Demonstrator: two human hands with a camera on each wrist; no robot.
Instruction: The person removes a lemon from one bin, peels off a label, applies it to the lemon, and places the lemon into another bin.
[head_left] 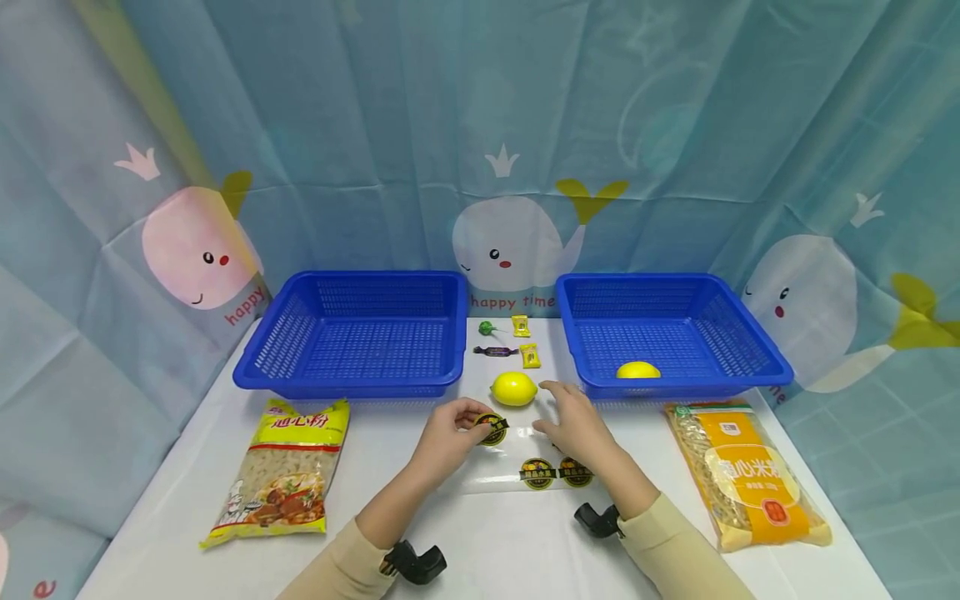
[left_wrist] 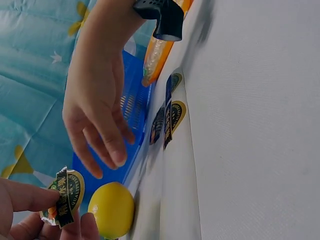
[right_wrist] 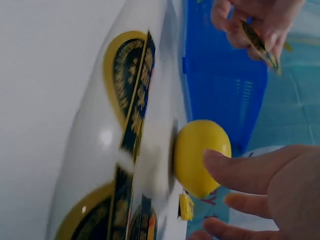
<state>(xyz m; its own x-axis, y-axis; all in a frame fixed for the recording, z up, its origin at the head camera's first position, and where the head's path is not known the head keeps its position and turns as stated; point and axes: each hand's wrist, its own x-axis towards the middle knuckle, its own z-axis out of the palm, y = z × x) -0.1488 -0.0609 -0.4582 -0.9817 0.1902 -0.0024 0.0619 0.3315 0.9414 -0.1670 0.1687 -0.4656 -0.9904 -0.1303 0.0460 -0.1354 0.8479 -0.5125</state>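
Note:
My left hand [head_left: 452, 437] pinches a round black-and-gold sticker [head_left: 492, 428] between thumb and fingers, over a clear sheet of stickers [head_left: 491, 477]. More stickers [left_wrist: 178, 115] of the same design remain on that sheet, near its right end. Just beyond the sheet lies a yellow lemon [head_left: 513, 388]. My right hand [head_left: 576, 425] is beside the lemon with its fingers spread and nothing in them. In the right wrist view its thumb overlaps the lemon [right_wrist: 197, 150].
Two blue baskets stand at the back, the left basket [head_left: 348, 383] and the right basket [head_left: 757, 379], which holds a lemon [head_left: 638, 369]. Between them lie a green lollipop [head_left: 487, 328] and several wrapped candies [head_left: 496, 352]. A yellow pasta bag [head_left: 288, 467] and an orange bag [head_left: 750, 475] flank the hands.

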